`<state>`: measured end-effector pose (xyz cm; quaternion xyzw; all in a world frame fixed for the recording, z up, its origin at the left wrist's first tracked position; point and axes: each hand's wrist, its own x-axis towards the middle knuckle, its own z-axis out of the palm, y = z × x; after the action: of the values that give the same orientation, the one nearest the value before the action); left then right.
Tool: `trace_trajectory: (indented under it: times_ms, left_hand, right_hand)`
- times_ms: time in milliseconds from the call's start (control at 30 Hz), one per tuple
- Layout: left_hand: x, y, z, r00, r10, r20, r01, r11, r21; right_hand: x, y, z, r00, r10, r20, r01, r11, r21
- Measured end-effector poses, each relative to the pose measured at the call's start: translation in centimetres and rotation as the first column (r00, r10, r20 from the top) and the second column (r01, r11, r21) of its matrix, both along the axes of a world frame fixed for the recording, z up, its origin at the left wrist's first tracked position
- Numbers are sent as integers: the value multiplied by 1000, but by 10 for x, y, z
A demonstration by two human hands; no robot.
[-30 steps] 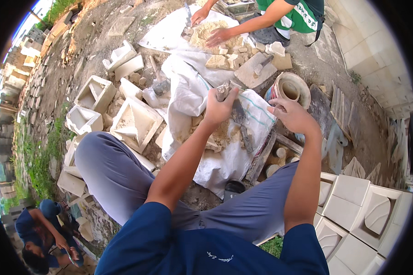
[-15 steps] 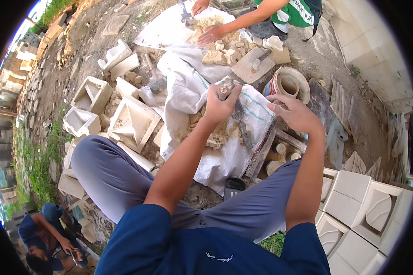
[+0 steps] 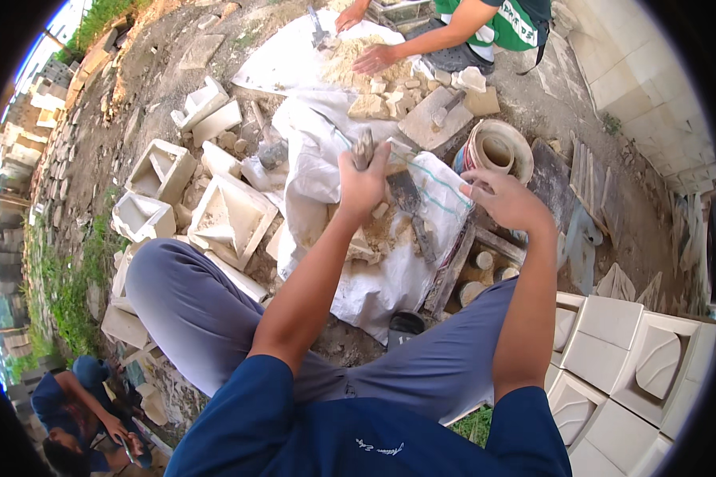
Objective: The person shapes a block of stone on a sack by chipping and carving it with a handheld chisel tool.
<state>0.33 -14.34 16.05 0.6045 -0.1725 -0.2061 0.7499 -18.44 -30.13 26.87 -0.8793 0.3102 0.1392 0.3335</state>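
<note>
In the head view, the left hand [image 3: 363, 181] clasps a stubby grey piece [image 3: 363, 149] at 12 o'clock above the white sack [image 3: 374, 292], which probably catches crumbs; the right hand [image 3: 511, 200], between 2 and 3 o'clock, is loosely curled and looks empty near the bucket [image 3: 471, 151], perhaps kept clear.

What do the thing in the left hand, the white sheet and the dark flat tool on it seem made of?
Held piece: perhaps stone or weathered wood; rough, mottled grey-brown.
White sheet: probably woven plastic; slight sheen, crisp creases, green stripes.
Dark tool: likely metal; dull, flat, dark-grey blade.
</note>
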Motion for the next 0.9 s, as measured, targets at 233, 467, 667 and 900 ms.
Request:
trace_trajectory:
  times_ms: [233,467,667,900]
  left_hand:
    - [10,-2,6,998,-54,-33,51,994,-95]
    - [11,7,-7,996,-86,35,86,996,-7]
    - [9,8,30,996,-79,-39,71,982,-177]
    - [4,7,-12,999,22,-44,-25,998,-57]
  right_hand:
    - [4,-5,-5,987,57,147,-52,998,-41]
    - [16,1,-5,997,48,65,-48,999,3]
    - [15,3,0,995,64,73,-63,998,-15]
    - [13,1,-2,988,90,128,-87,996,-24]
